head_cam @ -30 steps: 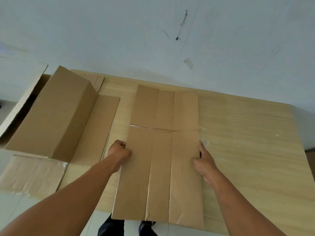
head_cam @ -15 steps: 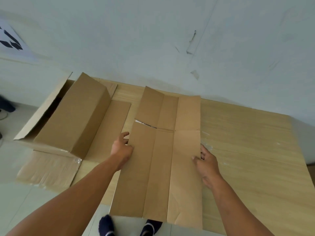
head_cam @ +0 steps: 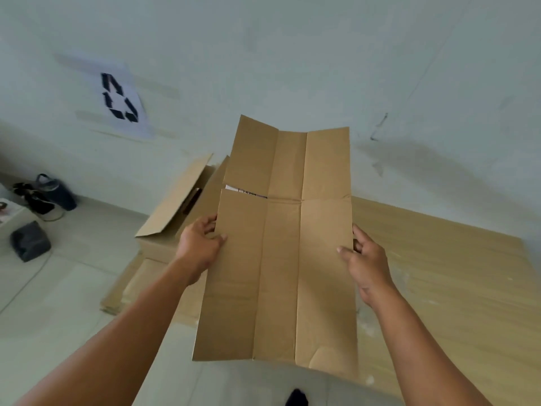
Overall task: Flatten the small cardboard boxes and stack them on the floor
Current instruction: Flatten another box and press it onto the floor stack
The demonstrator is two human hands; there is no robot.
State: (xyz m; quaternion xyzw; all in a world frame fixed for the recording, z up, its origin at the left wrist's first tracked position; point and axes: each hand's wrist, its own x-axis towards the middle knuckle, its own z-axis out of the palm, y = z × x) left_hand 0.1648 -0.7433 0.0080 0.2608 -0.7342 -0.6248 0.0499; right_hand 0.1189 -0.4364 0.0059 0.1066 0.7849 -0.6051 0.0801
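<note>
While both hands hold it, the flattened box [head_cam: 281, 259] sits in the air in front of me, in the middle of the view. Its long axis runs away from me: the near short edge faces my body and the far flaps point at the wall. The far left flap tips up a little.

Left hand [head_cam: 199, 247]: thumb lies on the top face at the left long edge, and the fingers wrap behind it. Right hand [head_cam: 366, 259]: same pinch on the right long edge, thumb on top.

The fingertips of both hands are hidden behind the board. A slit between the left flap and the body shows a white label [head_cam: 246, 191], but its print is unreadable. The near right corner is creased. I cannot tell whether the board's underside touches the wooden table [head_cam: 453, 273] to the right of it.

An open box [head_cam: 175, 200] stands beyond the left hand, partly covered by the board. Flat cardboard [head_cam: 126, 291] lies low at the left, apparently on the floor. The wall carries a blurred recycling sign [head_cam: 120, 98].
</note>
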